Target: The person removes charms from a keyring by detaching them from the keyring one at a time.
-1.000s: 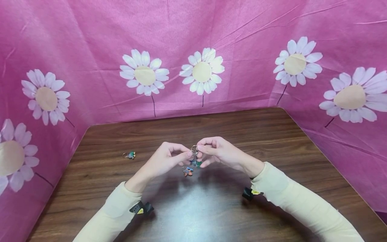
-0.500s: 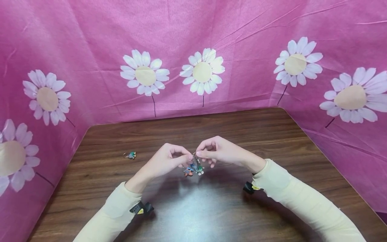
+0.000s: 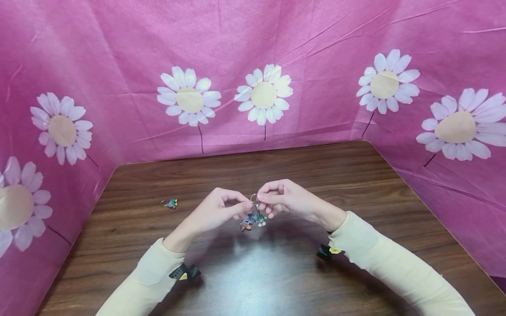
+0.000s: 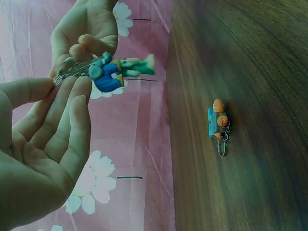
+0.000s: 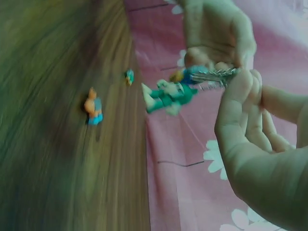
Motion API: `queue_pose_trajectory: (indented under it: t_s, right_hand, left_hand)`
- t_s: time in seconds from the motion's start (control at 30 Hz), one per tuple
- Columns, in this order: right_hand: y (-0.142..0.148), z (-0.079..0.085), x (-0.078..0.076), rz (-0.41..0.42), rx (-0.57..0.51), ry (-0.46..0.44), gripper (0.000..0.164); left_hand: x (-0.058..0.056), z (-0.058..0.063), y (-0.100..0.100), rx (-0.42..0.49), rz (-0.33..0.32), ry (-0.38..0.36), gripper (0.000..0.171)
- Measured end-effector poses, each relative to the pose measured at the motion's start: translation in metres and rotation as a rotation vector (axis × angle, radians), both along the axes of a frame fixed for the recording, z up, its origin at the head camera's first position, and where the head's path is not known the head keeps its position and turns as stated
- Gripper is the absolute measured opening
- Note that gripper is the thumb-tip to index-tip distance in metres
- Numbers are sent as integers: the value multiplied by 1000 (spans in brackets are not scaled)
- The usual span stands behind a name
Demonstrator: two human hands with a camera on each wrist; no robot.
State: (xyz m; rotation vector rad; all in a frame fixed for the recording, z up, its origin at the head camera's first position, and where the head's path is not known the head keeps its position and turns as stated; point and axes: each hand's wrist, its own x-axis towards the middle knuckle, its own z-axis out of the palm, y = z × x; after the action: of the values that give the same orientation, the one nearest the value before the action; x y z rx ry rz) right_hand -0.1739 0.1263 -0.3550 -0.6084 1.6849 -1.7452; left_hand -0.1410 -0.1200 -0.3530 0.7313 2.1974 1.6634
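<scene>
Over the middle of the table, the left hand (image 3: 215,208) and right hand (image 3: 292,199) meet, fingertips pinching metal key rings (image 3: 254,195) between them. Two figure keychains hang below on thin chains. One is a green figure (image 5: 174,96) with pale feet; the other is a blue and grey figure (image 4: 107,79) with yellow trim. Fingertips partly cover the rings, so how these link is hidden. An orange keychain (image 4: 219,116) with blue parts and its own ring lies on the table under the hands.
A green and grey keychain (image 3: 172,203) with a ring lies farther left on the wooden table (image 3: 316,281). A pink cloth (image 3: 320,118) printed with white daisies stands around the back and sides.
The green figure, earlier mostly behind the right fingers, now hangs in plain view. The rings dipped between the fingertips, then came up a little. The table keychains have stayed put.
</scene>
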Motion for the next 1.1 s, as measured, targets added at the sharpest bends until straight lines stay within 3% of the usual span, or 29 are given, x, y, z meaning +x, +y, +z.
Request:
queue_pose_trajectory:
  t_s: [0.13,0.27,0.6,0.73,0.97,1.1]
  right_hand:
    - [-1,-1,1,-18,-25,-34,19]
    - [1,-1,-1,1,35,-31,21]
    - [0,-1,-4,26,127,91,25]
    - [-1,-1,-3,23,86,74,21]
    - [-1,-6,1,31,-31,-35,11]
    - [0,-8,-1,58,-10,-46,13]
  left_hand:
    - [0,-1,0,4,-11,2,16]
    - [0,-1,0,-2,-8,14,16]
    - [0,-2,-1,-25,-15,19,17]
    - [-1,-2,-2,-5,-15,22,16]
    - [-1,-4,-2,20,-20,2,16]
    - [-1,-5,-2,24,-28,-14,16]
